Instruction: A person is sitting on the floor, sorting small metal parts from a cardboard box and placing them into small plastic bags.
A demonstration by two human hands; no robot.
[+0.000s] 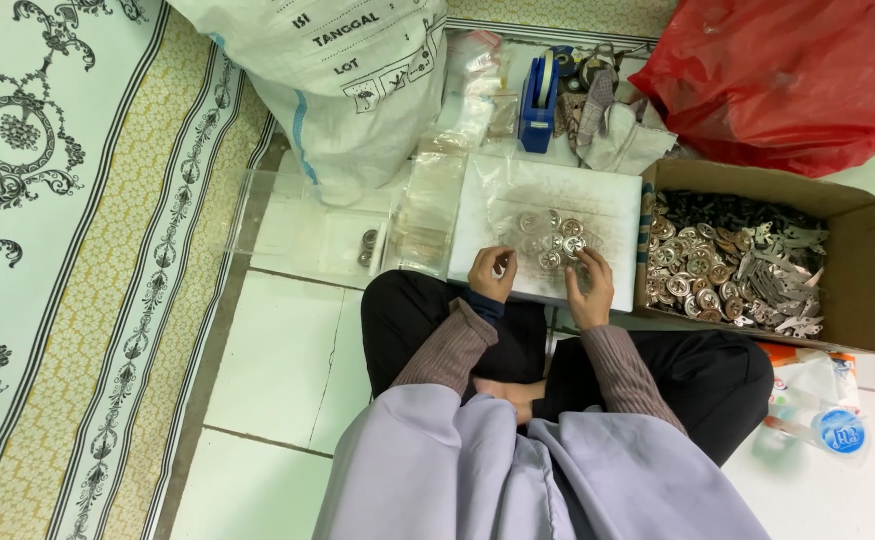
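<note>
While the open brown cardboard box of metal parts [862, 290] lies right, a flat white board [557, 195] carries round silvery metal discs [555, 240] just ahead of both hands; right hand [591, 290] touches them, fingers spread, left hand [492, 273] curls, contents unclear.

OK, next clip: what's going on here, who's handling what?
A person sits cross-legged on a tiled floor, both hands at a white board across their knees. The right hand rests on a small pile of round metal pieces; the left hand seems to pinch something small, too tiny to tell. A cardboard box of more metal parts sits on their right, clear plastic bags on their left.
</note>
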